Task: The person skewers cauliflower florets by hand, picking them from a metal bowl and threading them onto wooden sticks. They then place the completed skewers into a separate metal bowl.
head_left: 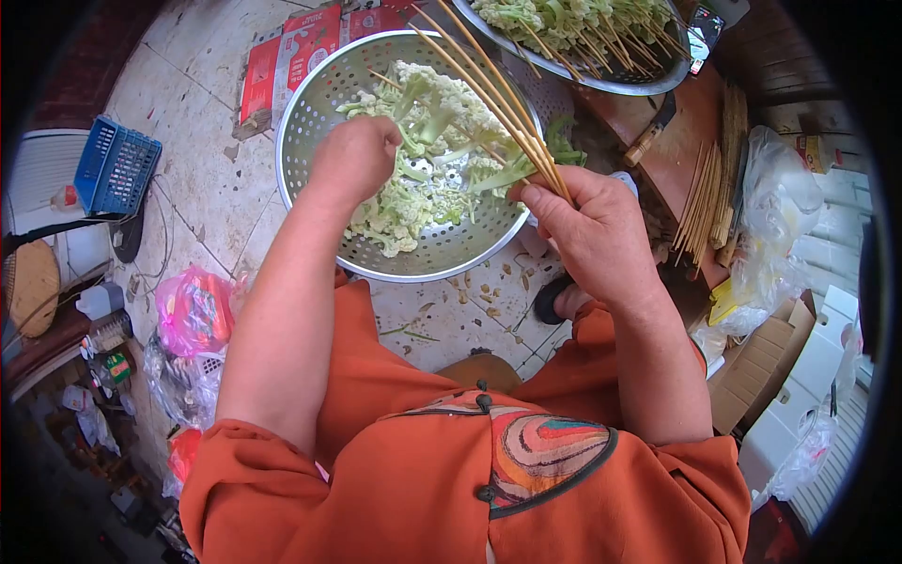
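Note:
My right hand (pixel 587 211) is closed around a bundle of long bamboo skewers (pixel 503 103), which slant up and to the left. A thinner skewer carrying cauliflower (pixel 449 105) extends from the same hand over the large perforated metal colander (pixel 301 174). Above the colander's left side, my left hand (pixel 359 155) is closed, thumb bent, with a pale green cauliflower stem right at its fingertips. Its other fingers are hidden behind the hand. Loose cauliflower florets (pixel 395 226) and small crumbs lie in the bottom of the colander.
A metal basin (pixel 587 80) of skewered cauliflower stands beyond the colander. To the right lie a knife (pixel 653 130), loose skewers (pixel 697 202) and a cardboard box (pixel 766 362). A blue basket (pixel 117 169) and plastic bags (pixel 194 310) are at left. Scraps litter the tiled floor.

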The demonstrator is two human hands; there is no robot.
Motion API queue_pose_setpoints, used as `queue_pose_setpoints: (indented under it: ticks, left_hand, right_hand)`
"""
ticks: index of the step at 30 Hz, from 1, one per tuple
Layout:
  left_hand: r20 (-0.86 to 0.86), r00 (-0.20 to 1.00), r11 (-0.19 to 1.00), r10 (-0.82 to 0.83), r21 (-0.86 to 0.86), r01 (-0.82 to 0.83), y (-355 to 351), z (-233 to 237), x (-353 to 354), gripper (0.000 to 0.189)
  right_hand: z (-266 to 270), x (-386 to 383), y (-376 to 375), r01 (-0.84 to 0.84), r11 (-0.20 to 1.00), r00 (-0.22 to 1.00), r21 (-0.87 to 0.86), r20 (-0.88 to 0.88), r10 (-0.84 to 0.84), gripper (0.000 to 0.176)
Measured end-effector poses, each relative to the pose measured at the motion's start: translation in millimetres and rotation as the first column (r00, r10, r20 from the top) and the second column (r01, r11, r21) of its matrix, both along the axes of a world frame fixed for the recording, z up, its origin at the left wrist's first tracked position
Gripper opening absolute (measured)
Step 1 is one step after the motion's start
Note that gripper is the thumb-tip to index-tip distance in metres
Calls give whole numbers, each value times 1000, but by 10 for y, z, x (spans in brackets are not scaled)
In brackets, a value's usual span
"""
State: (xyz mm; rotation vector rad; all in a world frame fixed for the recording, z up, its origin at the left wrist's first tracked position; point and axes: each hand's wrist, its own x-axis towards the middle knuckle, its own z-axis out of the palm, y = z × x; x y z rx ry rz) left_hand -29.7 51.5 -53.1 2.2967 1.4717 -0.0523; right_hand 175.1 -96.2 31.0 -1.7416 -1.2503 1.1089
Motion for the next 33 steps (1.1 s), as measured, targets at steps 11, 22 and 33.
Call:
queue_pose_setpoints:
  ticks: [11, 22, 33]
  left_hand:
    - [-140, 985, 881, -97, 448, 151, -39, -609, 218, 19]
    - [675, 351, 742, 649, -663, -97, 23, 379, 110, 15]
    - [591, -216, 623, 777, -772, 128, -68, 558, -94, 20]
  right_hand:
    - [106, 94, -6, 26, 1000, 1000, -11, -11, -27, 20]
    - [66, 70, -18, -20, 1000, 1000, -20, 4, 20, 20]
    - [21, -54, 26, -53, 997, 998, -52, -19, 52, 18]
